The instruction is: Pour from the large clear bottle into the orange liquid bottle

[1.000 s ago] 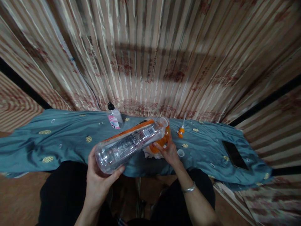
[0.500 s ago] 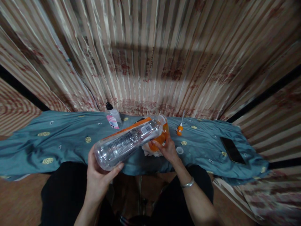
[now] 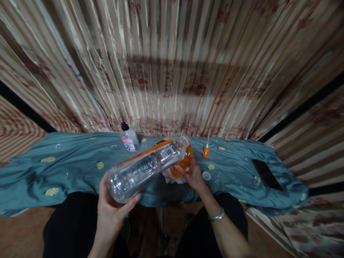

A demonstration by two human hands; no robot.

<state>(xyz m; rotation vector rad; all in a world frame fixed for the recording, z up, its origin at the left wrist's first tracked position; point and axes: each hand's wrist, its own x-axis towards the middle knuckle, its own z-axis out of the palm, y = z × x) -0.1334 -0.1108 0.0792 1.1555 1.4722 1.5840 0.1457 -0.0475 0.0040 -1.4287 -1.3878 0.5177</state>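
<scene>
My left hand (image 3: 111, 211) is wrapped round the base of a large clear plastic bottle (image 3: 145, 168) with an orange-edged label. The bottle is tilted, its neck at the upper right, over the top of a smaller orange bottle (image 3: 185, 161). Fingers of my right hand (image 3: 192, 175) grip that orange bottle, which is partly hidden behind them and the clear neck. Whether the two mouths touch cannot be made out. White crumpled tissue (image 3: 172, 178) lies beneath the orange bottle. An orange pump head (image 3: 205, 152) with a clear tube lies to the right, and a small white cap (image 3: 206, 175) is nearer me.
A clear bottle with a black cap (image 3: 129, 138) stands at the back left of the teal cloth (image 3: 77, 161). On the right lies a black phone (image 3: 267, 174). Striped curtains (image 3: 172, 71) hang behind and at both sides, with dark poles.
Both hands and the bottles keep nearly the same pose. The whole view has shifted slightly, so the cloth and the things on it appear a little lower.
</scene>
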